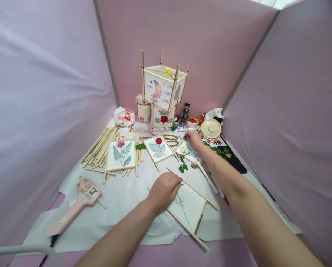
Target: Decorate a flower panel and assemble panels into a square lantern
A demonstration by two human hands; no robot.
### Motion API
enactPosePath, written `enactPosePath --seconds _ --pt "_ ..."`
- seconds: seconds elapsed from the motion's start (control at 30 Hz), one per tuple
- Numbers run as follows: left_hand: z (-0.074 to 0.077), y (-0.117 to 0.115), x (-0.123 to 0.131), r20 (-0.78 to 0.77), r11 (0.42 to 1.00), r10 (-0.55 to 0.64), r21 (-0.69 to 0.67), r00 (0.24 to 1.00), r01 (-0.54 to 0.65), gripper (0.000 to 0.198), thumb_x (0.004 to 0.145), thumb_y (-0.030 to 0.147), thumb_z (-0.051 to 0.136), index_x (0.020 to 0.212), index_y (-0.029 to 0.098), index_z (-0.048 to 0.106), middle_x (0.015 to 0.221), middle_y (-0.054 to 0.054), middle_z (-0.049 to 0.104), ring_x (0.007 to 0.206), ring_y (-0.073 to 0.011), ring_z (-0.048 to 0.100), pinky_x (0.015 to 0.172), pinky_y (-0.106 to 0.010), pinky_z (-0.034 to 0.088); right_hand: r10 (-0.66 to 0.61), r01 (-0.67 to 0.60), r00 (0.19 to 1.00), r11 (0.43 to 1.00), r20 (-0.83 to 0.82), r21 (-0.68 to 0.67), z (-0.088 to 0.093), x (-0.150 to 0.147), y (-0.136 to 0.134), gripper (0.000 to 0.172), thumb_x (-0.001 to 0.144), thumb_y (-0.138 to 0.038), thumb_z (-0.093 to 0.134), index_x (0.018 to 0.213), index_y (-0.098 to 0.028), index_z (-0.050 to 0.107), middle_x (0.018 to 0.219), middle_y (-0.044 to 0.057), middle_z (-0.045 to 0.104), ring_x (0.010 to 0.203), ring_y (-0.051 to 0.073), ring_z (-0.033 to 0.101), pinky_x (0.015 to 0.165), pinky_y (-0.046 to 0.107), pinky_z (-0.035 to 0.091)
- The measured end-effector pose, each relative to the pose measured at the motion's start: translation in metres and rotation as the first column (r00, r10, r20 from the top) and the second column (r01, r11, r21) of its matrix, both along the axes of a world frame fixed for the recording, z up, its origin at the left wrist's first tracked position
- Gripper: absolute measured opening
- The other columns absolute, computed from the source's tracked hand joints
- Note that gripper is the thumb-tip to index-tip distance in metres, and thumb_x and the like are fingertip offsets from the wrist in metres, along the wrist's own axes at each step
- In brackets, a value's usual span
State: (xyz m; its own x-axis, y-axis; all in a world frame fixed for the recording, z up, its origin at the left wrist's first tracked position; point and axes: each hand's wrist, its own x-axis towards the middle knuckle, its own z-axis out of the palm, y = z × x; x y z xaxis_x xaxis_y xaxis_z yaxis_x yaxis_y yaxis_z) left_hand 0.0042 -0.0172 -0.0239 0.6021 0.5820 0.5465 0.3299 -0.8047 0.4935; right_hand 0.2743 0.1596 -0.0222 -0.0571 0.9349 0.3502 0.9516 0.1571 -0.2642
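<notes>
My left hand [163, 191] is closed at the upper left end of a stick-framed picture [192, 207], its fingertips pressed to the paper and frame. A green branching print shows on this panel, partly covered by the hand. Farther off, my right hand [195, 142] reaches over a small framed picture with a yellow flower [183, 150]. Its fingers are bent together around something blue and small that I cannot make out. Just beyond the fingertips lies a white marker [181, 130]. A framed picture with a red flower [158, 147] is left of the right hand.
A pink glue gun [84, 202] lies at the left, near wooden sticks [97, 154] and a purple-flower panel [121, 155]. At the back stand a stick-and-paper lantern [161, 89], a white jar [144, 111] and a cream lid [211, 128]. Scissors [170, 139] and leaves [183, 167] lie mid-table.
</notes>
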Motion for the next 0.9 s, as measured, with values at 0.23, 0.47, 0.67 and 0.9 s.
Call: enactPosePath --seconds 0.23,0.47,0.67,0.9 --pt "0.003 -0.001 0.001 -0.006 1.0 0.0 -0.031 1.0 0.0 0.018 0.093 0.017 0.044 0.097 0.02 0.062 0.089 -0.006 0.069 0.086 -0.0195 0.062 0.079 -0.036 0.048 -0.04 0.058 0.99 0.988 -0.135 0.14 0.012 0.016 -0.037 0.033 0.095 -0.021 0.039 0.118 -0.016 0.063 0.108 0.011 0.07 0.098 0.025 0.064 0.088 0.037 0.046" --pt "0.004 -0.003 0.001 0.0 0.997 0.063 0.049 0.998 -0.063 0.017 0.093 0.019 0.046 0.095 0.02 0.063 0.085 -0.006 0.07 0.083 -0.0193 0.063 0.078 -0.036 0.048 0.251 -0.094 0.825 0.945 -0.507 0.314 0.041 -0.013 -0.143 0.031 0.098 -0.037 0.045 0.115 -0.019 0.063 0.085 0.004 0.073 0.069 0.017 0.068 0.069 0.03 0.054" --pt "0.009 -0.006 0.002 -0.031 0.978 0.158 0.14 0.987 -0.152 0.019 0.092 0.025 0.048 0.081 0.019 0.063 0.073 -0.006 0.067 0.075 -0.019 0.061 0.074 -0.036 0.046 0.412 -0.288 0.836 0.892 -0.363 0.349 0.061 -0.038 -0.206 0.021 0.096 -0.031 0.052 0.106 -0.021 0.067 0.078 0.002 0.072 0.068 0.016 0.068 0.066 0.029 0.053" --pt "0.008 -0.006 0.004 -0.033 0.964 0.187 0.199 0.982 -0.177 0.02 0.092 0.024 0.048 0.08 0.019 0.063 0.071 -0.006 0.066 0.071 -0.0183 0.061 0.07 -0.034 0.045 0.568 -0.428 0.815 0.721 -0.111 0.545 0.088 -0.038 -0.18 0.023 0.095 -0.037 0.052 0.098 -0.022 0.07 0.073 0.005 0.072 0.069 0.02 0.068 0.067 0.033 0.053"
